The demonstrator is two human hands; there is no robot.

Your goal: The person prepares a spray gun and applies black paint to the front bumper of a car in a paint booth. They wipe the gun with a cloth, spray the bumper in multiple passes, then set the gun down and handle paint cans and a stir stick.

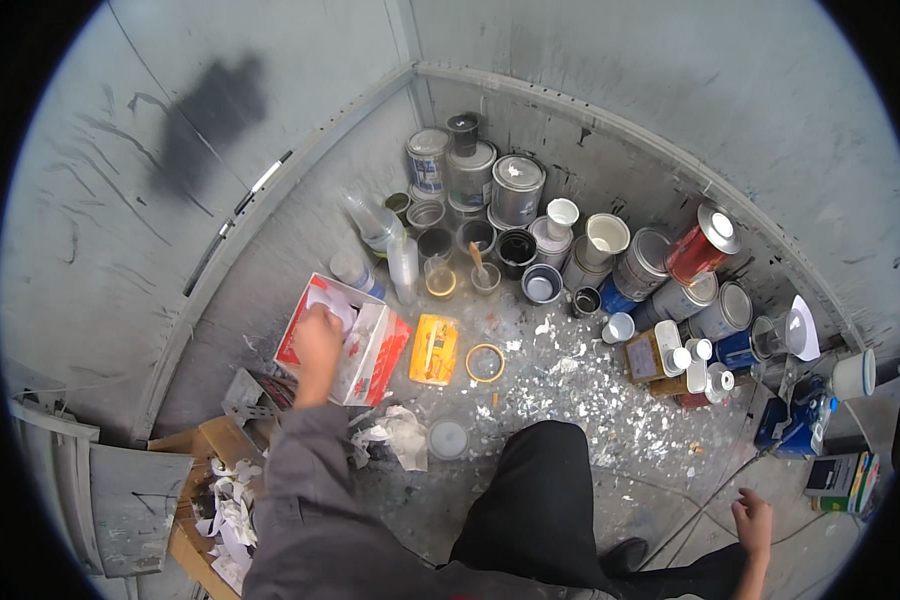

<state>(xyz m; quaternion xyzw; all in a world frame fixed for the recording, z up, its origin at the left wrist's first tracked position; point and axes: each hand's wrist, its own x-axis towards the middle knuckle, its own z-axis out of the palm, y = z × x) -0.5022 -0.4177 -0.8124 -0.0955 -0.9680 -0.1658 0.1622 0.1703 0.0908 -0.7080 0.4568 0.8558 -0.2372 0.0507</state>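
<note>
My left hand (pixel 318 340) reaches down into an open red and white cardboard box (pixel 375 350) on the floor, fingers curled among white paper inside it; what it grips is hidden. My right hand (pixel 752 520) hangs low at the right, fingers loosely apart, holding nothing, just above thin cables on the floor. Beside the box lie a flat yellow tool (pixel 435 350) and a roll of tape (pixel 485 362). My dark trouser leg (pixel 530 500) fills the lower middle.
Several paint cans (pixel 517 188), cups and small bottles crowd the corner and right wall. A red can (pixel 702 245) lies tilted. Crumpled paper (pixel 395 432) and a round lid (pixel 447 438) sit near my knee. A cardboard box of scraps (pixel 215 500) stands at left.
</note>
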